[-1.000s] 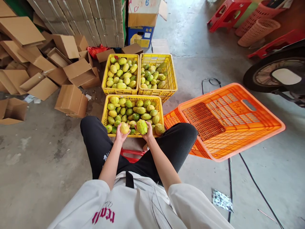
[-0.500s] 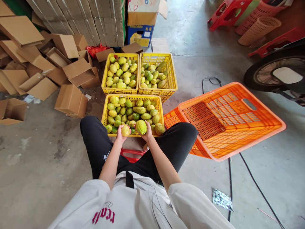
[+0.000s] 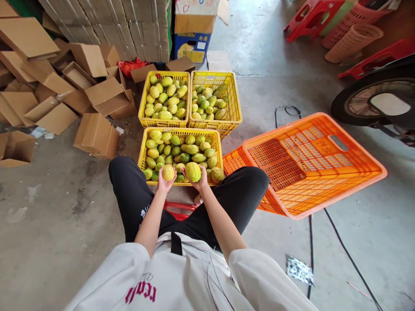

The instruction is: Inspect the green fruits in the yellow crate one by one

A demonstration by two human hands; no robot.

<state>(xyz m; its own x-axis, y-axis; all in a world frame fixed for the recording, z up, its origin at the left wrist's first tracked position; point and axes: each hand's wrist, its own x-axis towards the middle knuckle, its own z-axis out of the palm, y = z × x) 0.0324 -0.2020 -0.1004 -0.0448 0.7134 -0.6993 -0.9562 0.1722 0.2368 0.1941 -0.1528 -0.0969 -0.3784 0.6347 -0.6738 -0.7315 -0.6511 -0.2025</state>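
Observation:
My left hand (image 3: 165,185) is closed around a round, mostly yellow papaya (image 3: 168,172). A larger yellow-green papaya (image 3: 193,172) with a ribbed skin is gripped in my right hand (image 3: 203,181). Both hands are side by side over the near rim of a yellow crate (image 3: 141,149), which is filled with green and yellow papayas (image 3: 191,149). Behind it stand two more yellow crates: the left one (image 3: 141,100) is heaped with papayas, and the right one (image 3: 238,101) holds a lower pile. The fingers behind each fruit are partly hidden.
An orange crate (image 3: 327,207) lies tilted to the right, beside my knee. Loose cardboard boxes (image 3: 96,134) pile up on the left. Black cables (image 3: 346,250) run over the floor. A wheel (image 3: 359,101), a red stool (image 3: 311,19) and pink baskets (image 3: 353,42) are at the right.
The yellow papaya in my left hand has shifted slightly left and appears turned. My right hand has barely moved with its papaya. The crates stand as before.

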